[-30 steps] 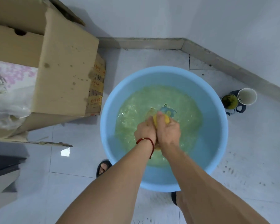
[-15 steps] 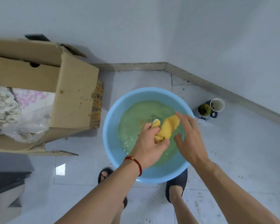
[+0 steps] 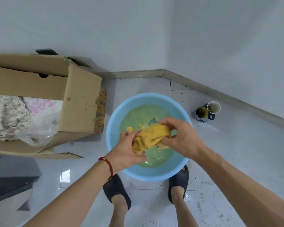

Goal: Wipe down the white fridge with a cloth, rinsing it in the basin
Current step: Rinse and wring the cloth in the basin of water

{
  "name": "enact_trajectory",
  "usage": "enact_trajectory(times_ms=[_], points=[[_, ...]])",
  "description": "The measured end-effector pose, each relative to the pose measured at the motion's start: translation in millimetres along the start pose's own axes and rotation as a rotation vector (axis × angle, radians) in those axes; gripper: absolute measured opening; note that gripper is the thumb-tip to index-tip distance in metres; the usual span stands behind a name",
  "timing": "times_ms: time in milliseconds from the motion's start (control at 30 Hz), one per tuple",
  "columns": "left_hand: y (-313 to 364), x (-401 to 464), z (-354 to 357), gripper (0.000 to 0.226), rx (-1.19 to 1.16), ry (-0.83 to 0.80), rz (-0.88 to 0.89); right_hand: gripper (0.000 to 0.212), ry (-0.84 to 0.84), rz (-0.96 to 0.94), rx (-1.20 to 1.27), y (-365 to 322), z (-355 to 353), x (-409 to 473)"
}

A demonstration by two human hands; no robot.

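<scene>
**Yellow cloth held over the blue basin, both hands on it**

Can't make out much under the cloth (image 3: 150,136): bunched and folded, so its far side and part of the water below stay hidden. Cut off at the left edge: the cardboard box (image 3: 82,102), plus something dark and flat (image 3: 11,182) at lower left, too cropped to identify. No fridge anywhere in view. Also hard to read: the print on the box's side, and whatever the dark green stuff is in the mug (image 3: 202,113).

Containers next. Blue basin (image 3: 112,128) on the tiled floor, holding greenish, slightly foamy water. Box lying open, stuffed with lacy fabric (image 3: 8,115), a pink-flowered sheet and crinkled clear plastic. Beside the mug, touching it, a white cup (image 3: 213,107), contents unclear.

Hands: left hand (image 3: 127,151), red cord at the wrist, fingers curled around the cloth's lower left end. Right hand (image 3: 181,136) pinching the upper right end, thumb under, fingers over. Cloth stretched between them, above the water, not in it.

Room to move: basin near a wall corner, box just beside its left rim, mug and cup well apart on the right. Two feet in dark slippers (image 3: 116,190) right against the near rim. Wet, speckled floor open to the right.
</scene>
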State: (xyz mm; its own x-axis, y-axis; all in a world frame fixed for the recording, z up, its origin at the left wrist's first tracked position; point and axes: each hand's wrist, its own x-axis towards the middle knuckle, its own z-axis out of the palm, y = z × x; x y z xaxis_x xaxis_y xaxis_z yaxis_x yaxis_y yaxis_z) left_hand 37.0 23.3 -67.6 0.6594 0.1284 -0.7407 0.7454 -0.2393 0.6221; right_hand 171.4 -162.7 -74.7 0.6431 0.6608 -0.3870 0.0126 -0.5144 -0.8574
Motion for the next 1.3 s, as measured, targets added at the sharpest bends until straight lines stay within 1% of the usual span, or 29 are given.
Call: enact_trajectory(times_ms=[67,100,200,267,300,333,367,400,433,500,533,567,600,667,700,733,767,800,833,867,933,967,1033,1067,1167,1200,1233,1267,1300], points=[[10.5,3.9,11.0,0.086,0.080,-0.023,0.079,0.048,-0.060,0.033,0.145,-8.6,-6.5,-1.7],[16.2,7.2,16.7,0.084,0.076,-0.042,0.115,0.051,-0.103,0.058,0.233,-12.1,-7.9,-2.9],[27.0,16.6,30.4,0.062,-0.071,-0.046,0.196,0.051,-0.252,0.169,0.549,-13.9,-17.1,-9.8],[31.9,17.0,31.1,0.055,-0.124,0.013,0.222,0.042,-0.361,0.181,0.786,-8.6,-25.7,-14.9],[35.8,15.8,29.4,0.055,-0.086,0.039,0.260,0.035,-0.335,0.176,0.873,-5.0,-27.4,-15.4],[41.6,14.8,25.9,0.049,0.023,0.070,0.342,0.038,-0.249,0.183,0.910,-1.2,-25.2,-14.3],[48.5,15.7,22.9,0.040,0.165,0.102,0.474,0.052,-0.152,0.230,0.907,2.6,-21.0,-14.0],[52.7,16.3,20.1,0.029,0.299,0.128,0.627,0.066,-0.112,0.300,0.915,6.1,-11.6,-14.9],[54.7,17.9,16.9,0.022,0.428,0.138,0.756,0.076,-0.175,0.392,1.001,8.2,1.5,-16.8],[52.3,24.0,12.5,0.023,0.683,0.093,0.869,0.092,-0.537,0.525,1.265,4.9,28.0,-22.4],[50.7,26.2,9.2,0.023,0.784,0.060,0.881,0.099,-0.703,0.522,1.325,5.8,37.8,-24.8],[48.9,28.8,3.7,0.025,0.844,0.027,0.873,0.102,-0.789,0.516,1.311,6.3,43.4,-25.4],[48.4,31.2,-1.8,0.029,0.878,-0.016,0.870,0.100,-0.812,0.508,1.283,7.4,44.8,-23.6],[44.7,41.4,-9.8,0.034,1.031,-0.119,0.893,0.077,-0.757,0.529,1.192,10.7,42.8,-16.1],[42.2,48.4,-11.0,0.032,1.177,-0.165,0.880,0.061,-0.686,0.548,1.070,12.1,41.9,-11.7],[40.1,54.4,-10.7,0.028,1.318,-0.197,0.797,0.044,-0.613,0.547,0.858,14.4,42.6,-6.2],[39.3,59.5,-9.8,0.025,1.420,-0.207,0.686,0.028,-0.561,0.528,0.559,13.9,44.1,1.8],[38.1,63.1,-7.5,0.025,1.474,-0.203,0.604,0.020,-0.515,0.503,0.252,11.4,48.8,9.6],[40.1,66.9,-3.9,0.025,1.500,-0.202,0.533,0.019,-0.460,0.487,-0.008,8.3,52.9,15.3],[41.8,72.4,-0.3,0.024,1.496,-0.208,0.461,0.018,-0.412,0.475,-0.177,5.2,57.2,19.5],[44.1,82.4,6.4,0.015,1.407,-0.283,0.269,0.017,-0.359,0.395,-0.384,2.6,66.2,22.8],[45.0,87.8,8.5,0.020,1.346,-0.331,0.178,0.023,-0.346,0.331,-0.470,6.5,69.7,24.5],[46.9,93.9,6.5,0.031,1.230,-0.448,0.044,0.037,-0.306,0.215,-0.565,15.1,72.6,25.5],[48.9,93.3,1.3,0.034,1.165,-0.499,-0.008,0.040,-0.299,0.152,-0.636,18.9,74.2,26.2],[48.6,90.5,-24.1,0.031,0.963,-0.609,-0.130,0.038,-0.236,0.007,-0.818,21.5,74.3,23.6],[44.2,89.4,-29.7,0.027,0.888,-0.620,-0.129,0.039,-0.231,0.005,-0.782,19.8,72.8,21.5],[38.1,88.9,-33.0,0.027,0.842,-0.604,-0.074,0.043,-0.230,0.048,-0.674,18.5,69.9,19.3],[31.8,89.9,-34.2,0.027,0.867,-0.554,0.040,0.047,-0.247,0.138,-0.490,16.4,67.1,16.4],[26.2,90.3,-34.4,0.026,0.929,-0.474,0.198,0.048,-0.264,0.267,-0.205,13.0,62.3,11.6]])
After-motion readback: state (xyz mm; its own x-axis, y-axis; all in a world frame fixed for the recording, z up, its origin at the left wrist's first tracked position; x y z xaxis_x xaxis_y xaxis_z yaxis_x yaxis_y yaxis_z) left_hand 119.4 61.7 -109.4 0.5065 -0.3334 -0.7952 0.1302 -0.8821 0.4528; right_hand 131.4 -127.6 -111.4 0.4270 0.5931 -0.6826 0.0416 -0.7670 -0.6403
